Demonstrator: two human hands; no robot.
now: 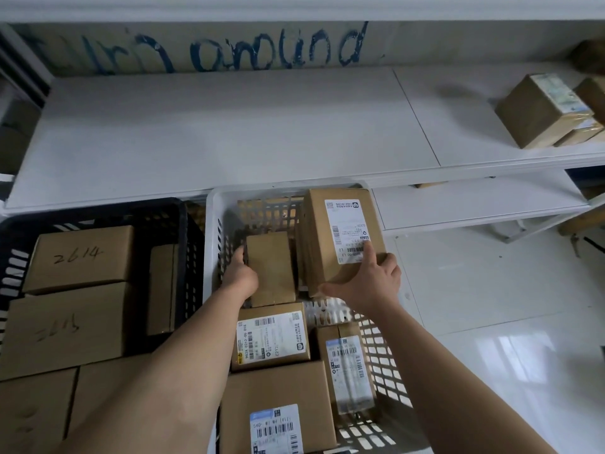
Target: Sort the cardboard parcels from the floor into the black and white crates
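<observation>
Under a white shelf (229, 132), in the white crate's (211, 244) far corner, the right hand (366, 280) grasps the labelled parcel (340, 231) by its edges: stiff, likely light. The left hand (240, 276) hides its grip.

In the white crate (212, 231), the left hand (240, 277) grips a plain parcel (271, 268) — the right hand (368, 283) holds a labelled parcel (343, 231).

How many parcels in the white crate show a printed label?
4: the tall back parcel, the middle parcel, the right-wall parcel, the nearest parcel. The plain parcel shows none; other labels may be hidden.
</observation>
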